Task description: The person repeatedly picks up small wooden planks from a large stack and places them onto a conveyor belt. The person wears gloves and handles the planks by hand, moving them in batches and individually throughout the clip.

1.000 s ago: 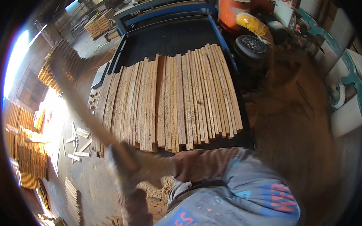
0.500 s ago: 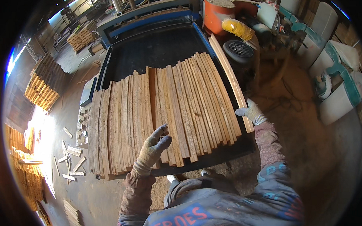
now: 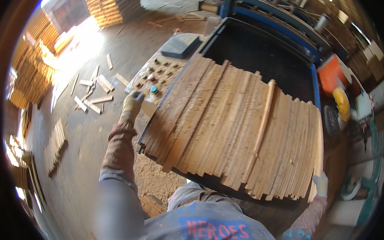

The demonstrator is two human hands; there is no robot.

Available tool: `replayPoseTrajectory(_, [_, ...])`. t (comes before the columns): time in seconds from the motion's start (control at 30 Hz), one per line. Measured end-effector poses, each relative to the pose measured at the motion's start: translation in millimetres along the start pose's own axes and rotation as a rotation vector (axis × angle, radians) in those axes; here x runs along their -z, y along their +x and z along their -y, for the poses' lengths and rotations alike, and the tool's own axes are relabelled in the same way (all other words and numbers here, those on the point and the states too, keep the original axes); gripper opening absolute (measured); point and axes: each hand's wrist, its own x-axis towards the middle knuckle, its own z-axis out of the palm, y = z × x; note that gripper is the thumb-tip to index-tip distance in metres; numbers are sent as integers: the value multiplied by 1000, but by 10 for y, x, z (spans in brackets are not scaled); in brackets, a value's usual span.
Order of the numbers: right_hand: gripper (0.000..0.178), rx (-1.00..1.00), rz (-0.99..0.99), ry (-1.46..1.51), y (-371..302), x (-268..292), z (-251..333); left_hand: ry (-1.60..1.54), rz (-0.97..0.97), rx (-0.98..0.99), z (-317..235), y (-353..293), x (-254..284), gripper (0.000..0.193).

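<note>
A wide layer of long, narrow wooden strips (image 3: 226,119) lies side by side on the black bed (image 3: 257,50) of a blue-framed machine. One strip (image 3: 262,128) rides a little higher than its neighbours. At the near right corner my gloved right hand (image 3: 321,185) is closed around the near end of a pale outer strip (image 3: 319,145). My gloved left hand (image 3: 132,106) is beside the near edge of a control panel (image 3: 166,63) with several buttons, close to a green knob (image 3: 153,89). Its fingers are too bunched and blurred to read.
Loose offcuts (image 3: 90,104) are scattered on the floor at left, near a row of strips (image 3: 55,146). Stacked timber (image 3: 108,11) stands farther back. Sawdust (image 3: 158,176) lies by my feet. An orange machine (image 3: 332,72) with a yellow hose (image 3: 341,104) is at right.
My view has turned left. My left hand has moved from above the strips to the control panel at left. My right hand stays at the outer strip, now nearer its end.
</note>
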Motion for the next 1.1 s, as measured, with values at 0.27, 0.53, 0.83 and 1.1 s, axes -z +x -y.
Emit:
replayPoseTrajectory(0.27, [75,23,-320,199,-1073,409,1330,522,381,86,886,1087,-1230,31])
replayPoseTrajectory(0.53, [67,100,-288,433,-2732,-295,1490,263,194,-39,1903,374,-574,31])
replayPoseTrajectory(0.83, [56,133,-120,570,-4194,-1636,723,-571,-24,233,1862,-2159,972,26])
replayPoseTrajectory(1.1, [62,319,511,679,-3050,-3067,633,-331,-133,160,971,-4849,1324,21])
